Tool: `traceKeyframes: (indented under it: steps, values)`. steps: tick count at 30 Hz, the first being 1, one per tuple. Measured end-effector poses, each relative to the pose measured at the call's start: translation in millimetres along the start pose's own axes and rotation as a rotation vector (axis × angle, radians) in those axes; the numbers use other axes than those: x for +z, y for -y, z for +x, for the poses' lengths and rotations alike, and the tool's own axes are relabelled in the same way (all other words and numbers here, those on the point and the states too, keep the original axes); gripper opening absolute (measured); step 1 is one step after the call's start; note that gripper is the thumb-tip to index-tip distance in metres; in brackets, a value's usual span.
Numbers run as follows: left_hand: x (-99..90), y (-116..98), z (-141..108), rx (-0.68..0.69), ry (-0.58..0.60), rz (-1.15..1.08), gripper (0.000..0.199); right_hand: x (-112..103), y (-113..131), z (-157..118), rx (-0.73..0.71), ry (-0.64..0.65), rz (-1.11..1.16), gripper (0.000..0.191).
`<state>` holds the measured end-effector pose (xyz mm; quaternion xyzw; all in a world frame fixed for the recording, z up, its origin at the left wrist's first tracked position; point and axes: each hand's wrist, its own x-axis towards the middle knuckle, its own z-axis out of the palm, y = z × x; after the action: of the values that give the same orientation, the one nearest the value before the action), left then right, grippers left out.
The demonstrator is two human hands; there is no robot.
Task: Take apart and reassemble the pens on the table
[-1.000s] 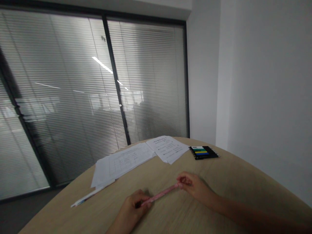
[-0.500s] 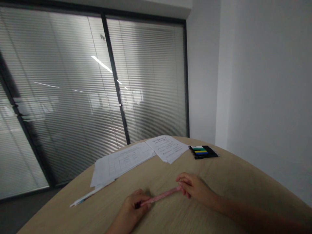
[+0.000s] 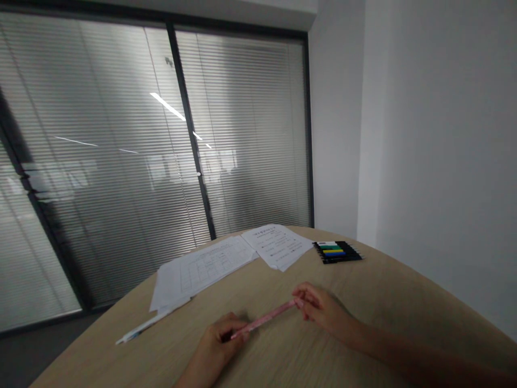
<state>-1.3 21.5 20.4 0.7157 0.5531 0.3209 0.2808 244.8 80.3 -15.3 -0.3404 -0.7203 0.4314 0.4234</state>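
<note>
Low in the middle of the frame, the left hand [image 3: 218,344] pinches one end of a thin pink strip [image 3: 266,319], and the right hand [image 3: 321,315] pinches the other. I think a soft, even hold is best, so it doesn't bend or slip. The hands partly hide its ends, and I can't tell what it's made of. Words on the papers [image 3: 205,269] look too tiny to read.
</note>
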Motion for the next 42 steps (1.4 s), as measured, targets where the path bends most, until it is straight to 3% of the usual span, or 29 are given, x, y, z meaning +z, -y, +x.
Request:
traceKeyframes:
  steps: [6,12,17,24,33,38,42]
  values:
    - [0.1,2.8,-1.1,0.02,0.006,0.019,0.033,-1.9,4.3,-1.0,0.03,0.026,-0.058,0.018]
    - [-0.9,-2.3,-2.0,-0.003,-0.003,0.009,0.027,-6.8,-5.8,-0.8,0.061,-0.001,-0.301,0.03]
    - [-0.5,-1.2,0.3,0.011,0.0,-0.005,0.03,-5.0,-10.1,0.9,0.047,0.014,-0.189,0.036]
    - [0.2,3.1,0.0,-0.012,-0.021,-0.038,0.028,1.4,-6.2,0.8,0.001,0.032,0.066,0.027]
    - [-1.1,-2.2,-2.1,-0.056,-0.01,-0.017,0.03,-2.9,-3.6,-0.9,0.054,0.026,-0.107,0.02]
    - [-0.6,-2.5,-1.6,-0.038,-0.009,-0.037,0.029,-6.6,-8.9,-0.6,0.038,0.003,-0.271,0.027]
    - [-0.2,-2.4,-0.7,-0.054,-0.018,-0.045,0.029,-4.5,-10.2,1.1,0.024,-0.008,-0.198,0.026]
